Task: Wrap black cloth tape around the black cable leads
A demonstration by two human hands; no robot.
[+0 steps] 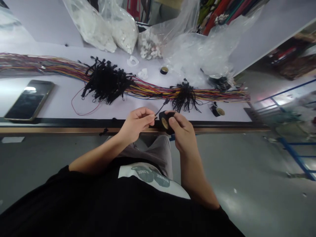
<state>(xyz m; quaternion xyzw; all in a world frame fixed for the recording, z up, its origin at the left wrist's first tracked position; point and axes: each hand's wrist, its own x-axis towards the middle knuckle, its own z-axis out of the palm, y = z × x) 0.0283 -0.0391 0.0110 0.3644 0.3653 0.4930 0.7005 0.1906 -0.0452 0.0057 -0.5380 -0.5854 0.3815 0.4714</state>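
Note:
Over the table's front edge, my left hand (138, 123) pinches a thin black wire lead (161, 108) whose dark connector end points up and to the right. Close by on the right, my right hand (182, 130) grips a roll of black tape (164, 122) with a tan core. Just behind the hands runs a long bundle of coloured wires (151, 90), red, yellow and others. On it lie a large clump of black leads (107, 80) to the left and a smaller clump of black leads (185, 96) to the right.
A phone (29, 100) lies at the left of the white table (59, 95). Two more tape rolls, one behind (164, 70) and one at right (217, 111), rest there. Plastic bags of white parts (150, 44) stand at the back. A blue metal frame (296, 158) is at the far right.

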